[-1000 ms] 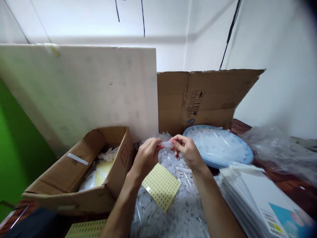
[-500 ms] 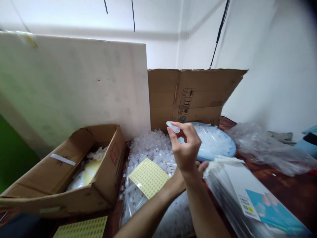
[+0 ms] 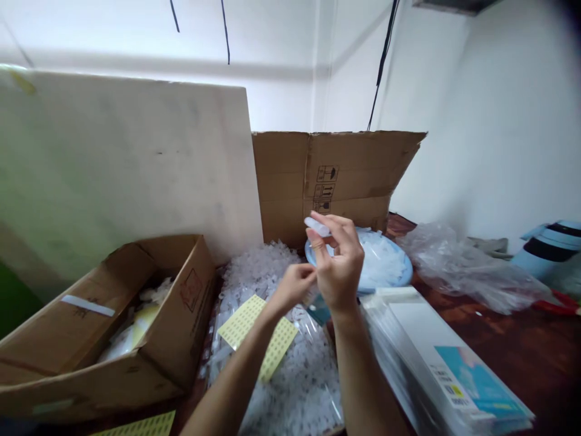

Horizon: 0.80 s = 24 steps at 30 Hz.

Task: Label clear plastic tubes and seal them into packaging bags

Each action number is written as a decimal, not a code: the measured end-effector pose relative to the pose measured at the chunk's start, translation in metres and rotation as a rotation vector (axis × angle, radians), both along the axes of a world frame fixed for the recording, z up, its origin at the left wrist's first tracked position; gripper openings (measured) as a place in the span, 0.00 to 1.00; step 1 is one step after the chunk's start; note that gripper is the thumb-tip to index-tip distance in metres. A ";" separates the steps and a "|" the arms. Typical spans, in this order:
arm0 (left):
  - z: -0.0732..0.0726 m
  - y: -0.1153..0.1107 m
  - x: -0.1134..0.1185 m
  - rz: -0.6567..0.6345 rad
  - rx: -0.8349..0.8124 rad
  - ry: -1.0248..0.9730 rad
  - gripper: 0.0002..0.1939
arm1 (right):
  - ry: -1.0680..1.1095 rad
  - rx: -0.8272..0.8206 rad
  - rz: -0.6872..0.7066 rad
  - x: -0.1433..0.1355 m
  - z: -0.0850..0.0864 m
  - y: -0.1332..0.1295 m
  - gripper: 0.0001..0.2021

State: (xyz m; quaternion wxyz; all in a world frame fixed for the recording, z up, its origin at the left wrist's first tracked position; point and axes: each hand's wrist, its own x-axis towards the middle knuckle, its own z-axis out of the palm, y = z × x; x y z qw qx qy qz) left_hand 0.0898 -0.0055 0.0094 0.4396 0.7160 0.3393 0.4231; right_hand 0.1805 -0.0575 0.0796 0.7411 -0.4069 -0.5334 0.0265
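Observation:
My right hand (image 3: 340, 257) pinches a small translucent white plastic tube (image 3: 318, 227) between thumb and fingers, raised in front of the cardboard. Lower and to its left, my left hand (image 3: 293, 287) has its fingertips closed on what looks like a clear plastic bag with a teal patch (image 3: 319, 312), partly hidden behind my right wrist. Below my hands spreads a heap of small clear plastic tubes (image 3: 299, 387). On this heap lies a yellow sheet of small stickers (image 3: 281, 348), partly covered by my left forearm.
A cardboard box (image 3: 172, 339) with loose pieces stands left. Behind my right hand is a blue basin (image 3: 406, 275) of translucent pieces. A stack of plastic packaging bags (image 3: 422, 339) lies right, crumpled clear plastic (image 3: 467, 260) beyond. An upright cardboard flap (image 3: 281, 181) stands behind.
My left hand has come out from behind my right wrist and moved left, and the teal-patched bag now shows beside it. My right hand still holds the tube. The view has shifted slightly right.

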 end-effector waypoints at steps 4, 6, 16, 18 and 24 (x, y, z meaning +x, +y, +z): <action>0.024 0.006 -0.087 0.089 -0.110 -0.092 0.19 | 0.210 -0.032 0.013 0.022 -0.015 0.020 0.16; 0.029 0.002 -0.118 0.090 -0.183 -0.182 0.19 | 0.363 -0.052 0.109 0.025 -0.024 0.030 0.21; 0.030 -0.006 -0.143 0.025 -0.332 -0.227 0.20 | 0.353 -0.165 0.613 -0.026 -0.044 0.036 0.15; 0.036 -0.008 -0.147 0.038 -0.316 -0.231 0.22 | 0.224 -0.227 0.624 -0.025 -0.046 0.035 0.08; 0.045 -0.012 -0.155 0.053 -0.208 -0.150 0.21 | -0.103 -0.368 0.718 -0.013 -0.051 0.033 0.16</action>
